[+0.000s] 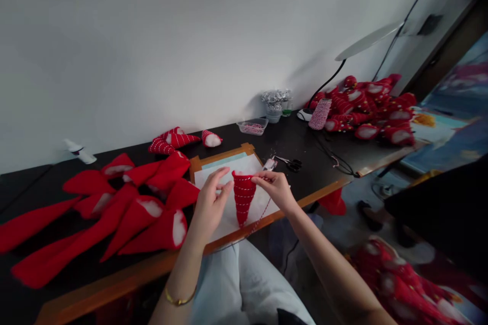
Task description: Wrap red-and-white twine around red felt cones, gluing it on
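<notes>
A red stuffed felt cone [244,198], wound with red-and-white twine, hangs point down over white paper on a board. White stuffing shows at its wide upper end. My right hand [275,190] pinches the right side of that rim, thumb and forefinger pressed together. From beneath those fingers a loose length of twine [264,213] runs down to the board's front edge. On the cone's other side is my left hand [213,203], its fingers apart and the thumb tip close to the rim; whether it touches is unclear.
Several plain red stuffed cones [145,213] lie on the left. Twine-wound cones [173,141] rest behind the wood-edged board [196,164]. Scissors [293,163], a plastic tub [252,127], a twine spool [320,114], a lamp [369,40] and a red pile [366,106] are on the right.
</notes>
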`<state>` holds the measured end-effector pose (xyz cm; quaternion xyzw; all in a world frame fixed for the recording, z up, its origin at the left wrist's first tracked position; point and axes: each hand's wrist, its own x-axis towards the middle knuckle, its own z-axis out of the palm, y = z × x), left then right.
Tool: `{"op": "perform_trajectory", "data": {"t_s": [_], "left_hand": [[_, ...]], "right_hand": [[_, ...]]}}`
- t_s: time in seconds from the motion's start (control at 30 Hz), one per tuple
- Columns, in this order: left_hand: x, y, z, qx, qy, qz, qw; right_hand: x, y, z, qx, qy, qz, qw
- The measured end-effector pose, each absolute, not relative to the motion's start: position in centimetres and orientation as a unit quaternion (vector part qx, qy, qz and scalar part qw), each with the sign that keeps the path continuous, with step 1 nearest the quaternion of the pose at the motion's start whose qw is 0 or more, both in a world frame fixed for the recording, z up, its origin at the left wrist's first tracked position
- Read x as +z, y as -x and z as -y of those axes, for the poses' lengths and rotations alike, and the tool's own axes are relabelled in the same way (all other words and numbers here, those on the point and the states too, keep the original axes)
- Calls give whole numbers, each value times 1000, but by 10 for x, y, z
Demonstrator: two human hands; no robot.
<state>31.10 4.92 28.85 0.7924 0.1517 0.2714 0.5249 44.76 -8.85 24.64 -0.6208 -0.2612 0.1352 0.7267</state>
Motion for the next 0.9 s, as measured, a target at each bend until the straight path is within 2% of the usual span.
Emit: {"op": "perform_trajectory", "data": {"t_s": [0.27,0.43,0.5,0.6,0.67,0.73,0.8,0.83,0.9], "left_hand": [[290,-326,-51,193,-855,-87,474],[282,-331,-58,139,-859,-82,486],[279,-332,-61,119,-858,-86,492],[275,-332,-66,136,-866,-109,469],[273,-330,-73,171,-875,-123,436],[271,-327,-83,200,-883,-134,403],[267,-324,-94,211,-890,-151,375],[265,-323,-100,210,-891,-160,368],[260,-323,-108,195,-892,-173,370]], "right_hand": [[253,-434,89,93,650,365,659],[248,-438,88,117,646,374,655],[245,-444,91,148,632,359,670],[237,-459,112,260,571,281,726],[227,-474,140,332,496,220,772],[215,-492,181,343,399,187,830],[204,-508,229,267,286,188,901],[200,-515,254,184,286,196,920],[195,-527,296,11,398,213,892]]}}
